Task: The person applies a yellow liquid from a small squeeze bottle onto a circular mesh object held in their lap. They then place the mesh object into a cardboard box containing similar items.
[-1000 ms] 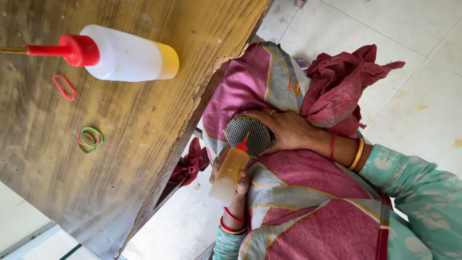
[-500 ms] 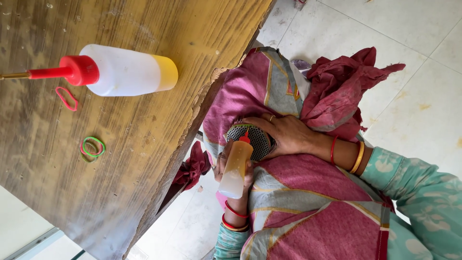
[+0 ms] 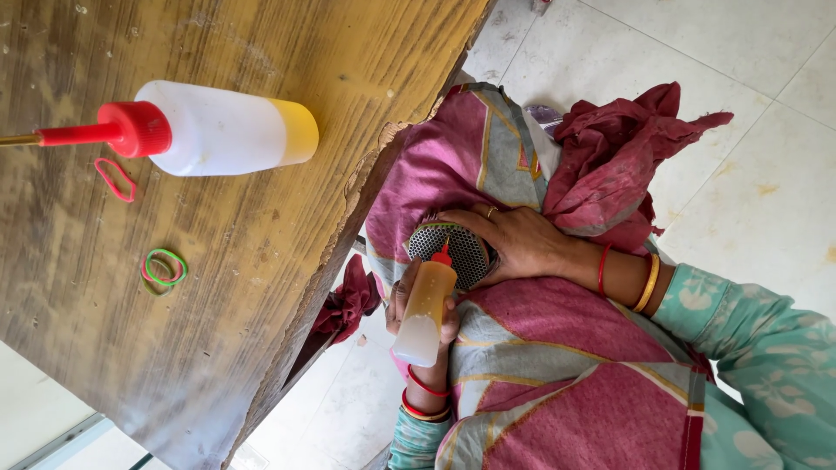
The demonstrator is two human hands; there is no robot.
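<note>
My left hand point(image 3: 418, 309) is wrapped around a small squeeze bottle point(image 3: 424, 313) of amber liquid, red nozzle tip down on the round black mesh part point(image 3: 457, 252). My right hand point(image 3: 514, 244) lies flat over that mesh part, fingers spread, pinning it against the pink and grey cloth point(image 3: 488, 157) on my lap; it presses rather than closes on it. The bottle looks like light, soft plastic that gives under a squeeze, so I'd grip it mid-body and go easy. The mesh looks thin and stiff, probably dents; I'd hold it by the rim. A crumpled maroon rag point(image 3: 618, 157) sits just beyond the right hand. On the desk point(image 3: 261, 287): a bigger bottle point(image 3: 218, 129) on its side with a red cap, plus loose rubber bands point(image 3: 164, 270).
</note>
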